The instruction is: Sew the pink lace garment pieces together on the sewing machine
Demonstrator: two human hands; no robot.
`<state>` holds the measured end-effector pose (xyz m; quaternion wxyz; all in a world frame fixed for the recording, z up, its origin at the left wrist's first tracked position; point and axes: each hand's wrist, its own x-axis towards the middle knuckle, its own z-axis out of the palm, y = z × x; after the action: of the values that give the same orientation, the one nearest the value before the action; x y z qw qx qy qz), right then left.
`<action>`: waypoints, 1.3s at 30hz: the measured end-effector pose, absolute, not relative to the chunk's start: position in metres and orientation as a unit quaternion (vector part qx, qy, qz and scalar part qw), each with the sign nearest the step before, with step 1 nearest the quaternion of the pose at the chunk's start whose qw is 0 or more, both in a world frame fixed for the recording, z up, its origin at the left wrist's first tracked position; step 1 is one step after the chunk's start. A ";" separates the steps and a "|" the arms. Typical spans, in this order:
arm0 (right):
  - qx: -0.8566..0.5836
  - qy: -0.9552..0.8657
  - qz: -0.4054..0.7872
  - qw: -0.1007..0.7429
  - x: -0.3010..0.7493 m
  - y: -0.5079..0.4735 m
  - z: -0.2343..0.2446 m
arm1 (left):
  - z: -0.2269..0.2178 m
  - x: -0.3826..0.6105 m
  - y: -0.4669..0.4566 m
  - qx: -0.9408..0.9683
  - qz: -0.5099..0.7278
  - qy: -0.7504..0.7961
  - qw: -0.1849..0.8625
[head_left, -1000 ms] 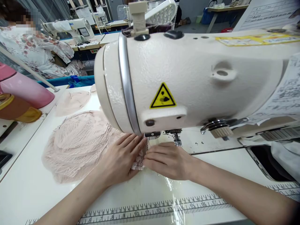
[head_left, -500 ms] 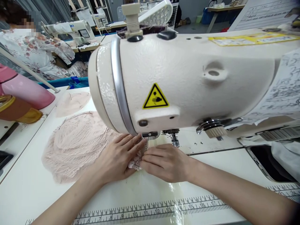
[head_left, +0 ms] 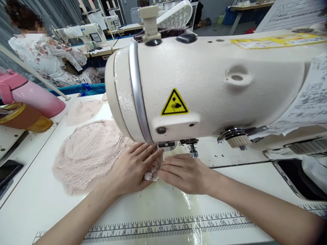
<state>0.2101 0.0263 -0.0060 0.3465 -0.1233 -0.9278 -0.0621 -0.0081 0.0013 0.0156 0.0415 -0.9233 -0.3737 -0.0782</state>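
Note:
Pale pink lace fabric [head_left: 87,156] is spread on the white table left of the sewing machine [head_left: 204,85]. My left hand [head_left: 134,166] lies flat on its right part, fingertips reaching under the machine head. A narrow lace edge [head_left: 151,174] shows between my two hands. On its right side my right hand [head_left: 185,173] has its fingers pressed together, pinching that edge; the fingertips are partly out of sight. The needle area is hidden behind the machine head and my fingers.
A printed ruler [head_left: 160,229] runs along the table's front. Phones lie at right [head_left: 301,178] and far left [head_left: 10,173]. A pink bottle [head_left: 38,97] and a brown-yellow cup [head_left: 28,117] stand at left. Behind, a person [head_left: 48,58] sits by another sewing machine [head_left: 84,35].
The view has shifted, so the whole scene sits a little further right. Both hands keep nearly the same place at the lace beside the machine head.

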 end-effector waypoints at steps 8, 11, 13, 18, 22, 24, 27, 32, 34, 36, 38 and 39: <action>-0.127 -0.932 -0.066 0.332 0.211 0.028 -0.006 | 0.014 -0.006 0.002 -0.915 -0.088 -0.393 0.039; -0.128 -0.933 -0.071 0.329 0.214 0.029 -0.007 | 0.016 -0.005 0.002 -0.913 -0.086 -0.397 0.042; -0.134 -0.933 -0.080 0.324 0.216 0.029 -0.008 | 0.017 -0.004 0.002 -0.912 -0.081 -0.399 0.049; -0.151 -0.930 -0.107 0.316 0.220 0.031 -0.011 | 0.016 -0.003 0.000 -0.911 -0.082 -0.400 0.057; -0.173 -0.926 -0.125 0.310 0.222 0.033 -0.011 | 0.015 -0.003 0.000 -0.911 -0.079 -0.399 0.066; -0.183 -0.922 -0.146 0.308 0.223 0.034 -0.010 | 0.015 -0.002 0.000 -0.910 -0.076 -0.402 0.067; -0.206 -0.909 -0.177 0.315 0.223 0.035 -0.007 | 0.015 -0.001 -0.001 -0.908 -0.077 -0.406 0.064; -0.238 -0.902 -0.200 0.299 0.225 0.036 -0.001 | 0.015 0.001 -0.001 -0.906 -0.076 -0.414 0.051; -0.227 -0.909 -0.198 0.289 0.227 0.038 0.000 | 0.016 0.001 0.000 -0.907 -0.073 -0.412 0.048; -0.215 -0.917 -0.188 0.278 0.228 0.040 0.002 | 0.017 0.002 0.000 -0.908 -0.067 -0.412 0.049; -0.210 -0.921 -0.177 0.277 0.229 0.041 0.004 | 0.018 0.002 -0.001 -0.906 -0.065 -0.414 0.054; -0.209 -0.922 -0.171 0.277 0.229 0.041 0.004 | 0.017 0.002 -0.001 -0.906 -0.070 -0.414 0.059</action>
<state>0.2291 0.0409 0.0044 0.2775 -0.2094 -0.9220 -0.1708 0.0021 -0.0009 0.0174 0.0590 -0.9057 -0.4140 -0.0695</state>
